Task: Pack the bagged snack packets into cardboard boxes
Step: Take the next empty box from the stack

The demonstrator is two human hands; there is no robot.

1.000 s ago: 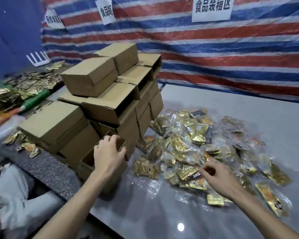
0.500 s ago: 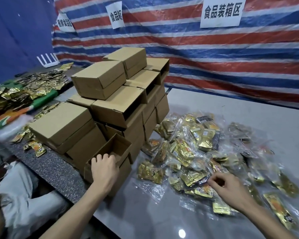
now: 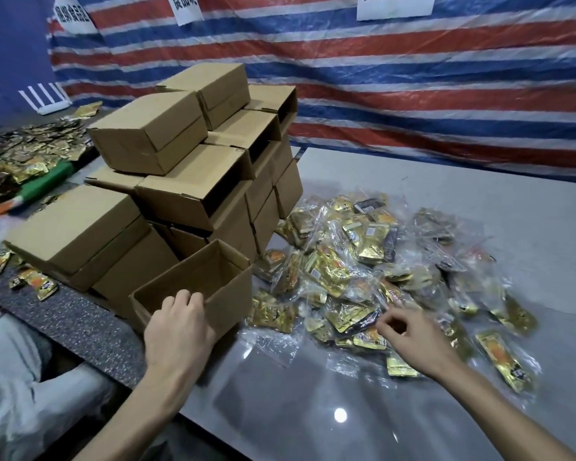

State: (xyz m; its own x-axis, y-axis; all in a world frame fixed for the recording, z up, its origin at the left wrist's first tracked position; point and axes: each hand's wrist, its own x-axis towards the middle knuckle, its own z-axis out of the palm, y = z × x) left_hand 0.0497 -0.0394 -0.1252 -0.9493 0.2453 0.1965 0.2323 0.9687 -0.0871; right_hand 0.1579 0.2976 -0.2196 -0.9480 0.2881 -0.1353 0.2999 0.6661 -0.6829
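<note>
Left hand (image 3: pixel 178 331) steadied the open box (image 3: pixel 233 304); right hand (image 3: pixel 413 337) reached into the bagged snack packets (image 3: pixel 363 261).
The stacked boxes (image 3: pixel 167 138) stood just beyond the left hand, which hooked its fingers over the open box's near rim, probably to brace it for filling. The packets lay heaped under and beyond the right hand, whose fingers were curled at the heap's near edge; whether they held a bag could not be determined. The wall signs (image 3: pixel 396 5) were cropped and unreadable.
</note>
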